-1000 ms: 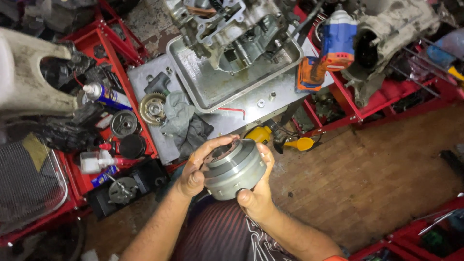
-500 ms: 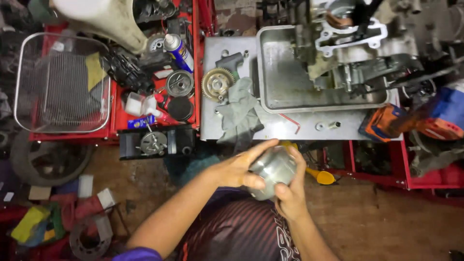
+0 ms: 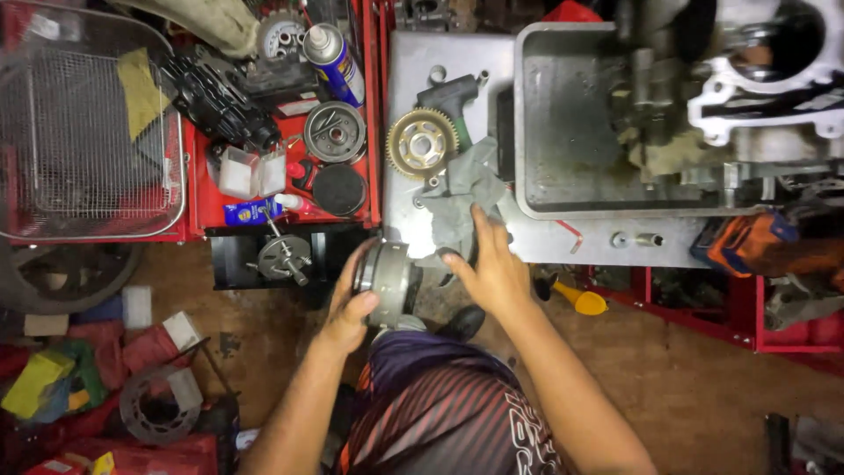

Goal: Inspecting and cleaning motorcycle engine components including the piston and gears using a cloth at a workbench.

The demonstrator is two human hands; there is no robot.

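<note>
Head view: left hand [image 3: 350, 310] wrapped around a round grey metal drum [image 3: 387, 281], held on edge just off the near edge of the steel bench plate [image 3: 413, 70]; right hand [image 3: 491, 264] fingers spread, pressing on a grey rag [image 3: 466, 198] on the plate; brass-coloured gear [image 3: 421, 143] just beyond the rag; blue-and-yellow spray can [image 3: 335, 60] lying in the red tray [image 3: 200, 200] to the left; small blue-labelled tube [image 3: 260, 209] near the tray's front edge

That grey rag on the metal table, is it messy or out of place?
A bit messy. The grey rag lies crumpled beside the brass gear, and the right hand touches it. The left hand holds a round metal drum. Nothing looks spilled or broken.
</note>
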